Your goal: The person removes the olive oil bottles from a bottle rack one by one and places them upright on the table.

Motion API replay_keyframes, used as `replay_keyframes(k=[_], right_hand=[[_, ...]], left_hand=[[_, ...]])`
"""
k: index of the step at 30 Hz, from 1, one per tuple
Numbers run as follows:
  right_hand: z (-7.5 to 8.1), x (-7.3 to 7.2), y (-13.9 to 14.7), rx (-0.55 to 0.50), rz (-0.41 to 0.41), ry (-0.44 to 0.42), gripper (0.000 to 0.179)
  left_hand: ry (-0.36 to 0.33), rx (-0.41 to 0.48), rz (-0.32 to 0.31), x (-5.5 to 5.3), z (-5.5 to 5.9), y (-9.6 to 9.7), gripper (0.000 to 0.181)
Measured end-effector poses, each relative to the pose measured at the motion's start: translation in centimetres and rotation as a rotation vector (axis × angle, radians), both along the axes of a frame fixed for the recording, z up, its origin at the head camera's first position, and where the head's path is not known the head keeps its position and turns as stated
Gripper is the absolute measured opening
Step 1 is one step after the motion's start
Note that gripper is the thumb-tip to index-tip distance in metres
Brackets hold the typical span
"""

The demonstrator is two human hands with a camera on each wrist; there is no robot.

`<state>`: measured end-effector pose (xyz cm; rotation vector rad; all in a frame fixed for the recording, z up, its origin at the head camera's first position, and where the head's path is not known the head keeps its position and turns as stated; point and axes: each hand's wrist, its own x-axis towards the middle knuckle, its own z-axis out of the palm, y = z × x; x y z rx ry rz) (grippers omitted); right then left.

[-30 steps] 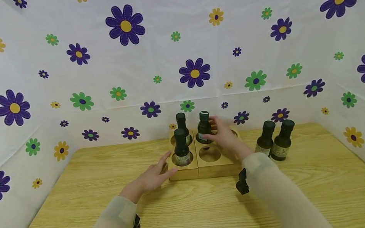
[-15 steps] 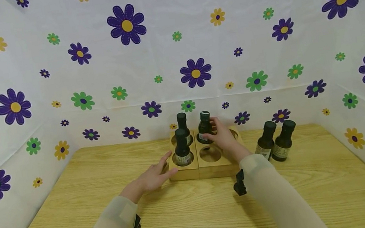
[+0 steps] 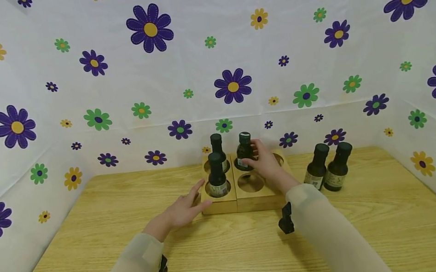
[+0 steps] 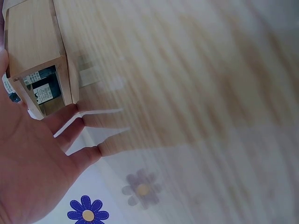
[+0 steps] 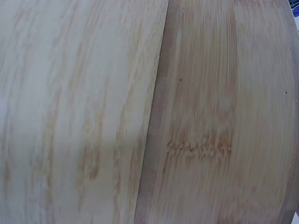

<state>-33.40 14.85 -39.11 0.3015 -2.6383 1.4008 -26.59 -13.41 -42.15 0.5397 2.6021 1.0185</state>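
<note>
My right hand (image 3: 266,165) grips a dark green bottle (image 3: 244,152) from its right side, thumb in front and fingers behind. That bottle stands upright in a back hole of a wooden bottle holder (image 3: 266,201). Left of it, two more dark bottles sit in the holder, a back bottle (image 3: 217,144) and a front bottle (image 3: 216,175). My left hand (image 3: 180,211) lies at the holder's left side with fingers extended. In the left wrist view, fingertips rest by the open end of the holder (image 4: 35,37), and labels show inside. The right wrist view shows no hand, just the holder's wall (image 5: 210,112) close up.
Two dark bottles, a nearer bottle (image 3: 317,168) and a farther-right bottle (image 3: 336,169), stand close together on the wooden table (image 3: 234,254) right of the holder. A white flowered cloth (image 3: 191,65) rises behind the table and along both sides.
</note>
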Motion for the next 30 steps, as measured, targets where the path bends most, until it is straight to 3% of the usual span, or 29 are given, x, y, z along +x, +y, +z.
replay_keyframes(k=[10, 21, 30], right_hand=[[0.4, 0.3, 0.2, -0.055, 0.000, 0.001, 0.061], [3.4, 1.3, 1.3, 0.013, 0.047, 0.198, 0.060], [5.1, 2.9, 2.2, 0.005, 0.096, 0.245, 0.060]], left_hand=[[-0.003, -0.010, 0.004, 0.2, 0.2, -0.1, 0.079], [-0.004, -0.017, 0.013, 0.2, 0.3, 0.0, 0.079], [-0.005, -0.023, 0.015, 0.0, 0.0, 0.0, 0.079]])
